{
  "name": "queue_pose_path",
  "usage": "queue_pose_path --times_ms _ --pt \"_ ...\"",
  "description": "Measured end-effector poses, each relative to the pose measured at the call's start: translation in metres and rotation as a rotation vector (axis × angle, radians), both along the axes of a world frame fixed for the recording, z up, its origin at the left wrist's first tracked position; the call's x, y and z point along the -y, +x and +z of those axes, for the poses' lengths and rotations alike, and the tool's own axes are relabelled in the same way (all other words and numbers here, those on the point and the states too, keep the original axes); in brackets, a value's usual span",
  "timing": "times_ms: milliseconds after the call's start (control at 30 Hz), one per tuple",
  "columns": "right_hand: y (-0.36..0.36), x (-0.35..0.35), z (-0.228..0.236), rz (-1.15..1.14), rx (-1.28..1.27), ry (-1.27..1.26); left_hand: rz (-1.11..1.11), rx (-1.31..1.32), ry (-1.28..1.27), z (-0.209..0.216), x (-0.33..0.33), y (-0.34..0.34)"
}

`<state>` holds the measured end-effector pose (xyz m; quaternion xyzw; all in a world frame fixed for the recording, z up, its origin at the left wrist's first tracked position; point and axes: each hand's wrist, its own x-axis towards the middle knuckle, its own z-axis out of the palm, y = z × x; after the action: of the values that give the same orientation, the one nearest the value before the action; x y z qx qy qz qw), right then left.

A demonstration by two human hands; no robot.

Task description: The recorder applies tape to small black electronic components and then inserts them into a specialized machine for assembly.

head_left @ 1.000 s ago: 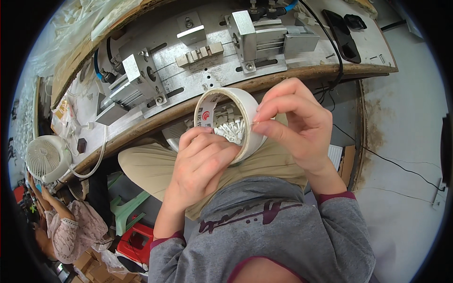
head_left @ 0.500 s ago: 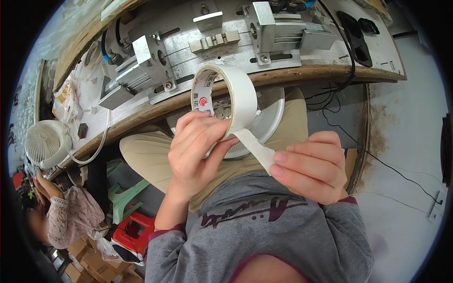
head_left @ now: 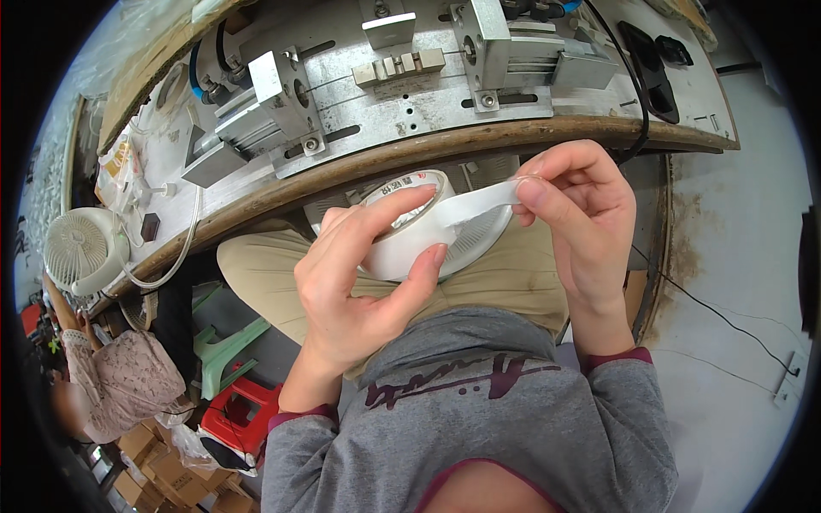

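Handling of a roll of white tape, seen from above. The roll of tape (head_left: pixel 406 250) is held over the lap, on the near side of the bench (head_left: pixel 547 130), tilted so that part of its printed inner core shows. The left hand (head_left: pixel 346 278) grips it from the left, forefinger laid across the far rim and thumb against the near outer face; the remaining fingers are partly hidden. The right hand (head_left: pixel 575 205), to the right and slightly farther off, pinches the free end of a strip (head_left: pixel 481 203) between thumb and fingertips, its other fingers curled. The strip spans the gap between the hands.

Stage reached: the tape's end is lifted and a short length is drawn out. Left undone: the strip meets the roll at its left end, so it appears not yet parted from it; its near edge looks uneven there, though whether a tear has begun cannot be told. No piece of tape is seen stuck onto another object.

Surroundings: a white perforated vessel (head_left: pixel 477 238) lies behind and below the strip, its contents largely hidden. Farther off, on the bench, a metal fixture (head_left: pixel 376 120) carries a notched block (head_left: pixel 399 68), touched by neither hand
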<state>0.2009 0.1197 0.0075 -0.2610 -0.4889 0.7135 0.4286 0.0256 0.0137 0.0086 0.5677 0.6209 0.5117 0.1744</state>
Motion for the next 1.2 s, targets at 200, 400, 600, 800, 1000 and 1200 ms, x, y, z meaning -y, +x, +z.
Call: queue_pose_path --times_ms 200,400,600,800,1000,1200 --pt "0.005 0.004 -0.003 0.009 -0.085 0.109 -0.022 -0.151 -0.008 0.005 0.000 0.001" --pt "0.007 0.003 -0.004 0.019 -0.092 0.119 -0.065 -0.126 -0.150 0.012 0.001 -0.001" --pt "0.011 0.000 -0.013 0.070 -0.097 0.079 0.023 0.028 -0.165 0.014 0.003 0.000" --pt "0.007 0.003 -0.003 -0.134 0.172 0.172 0.049 -0.090 -0.152 0.019 0.004 -0.001" --pt "-0.001 -0.001 0.024 -0.031 0.599 1.038 -0.068 -0.381 -0.069 0.023 0.003 -0.004" --pt "-0.006 0.002 0.028 0.086 0.650 1.352 -0.086 -0.502 -0.072 0.030 -0.001 0.002"
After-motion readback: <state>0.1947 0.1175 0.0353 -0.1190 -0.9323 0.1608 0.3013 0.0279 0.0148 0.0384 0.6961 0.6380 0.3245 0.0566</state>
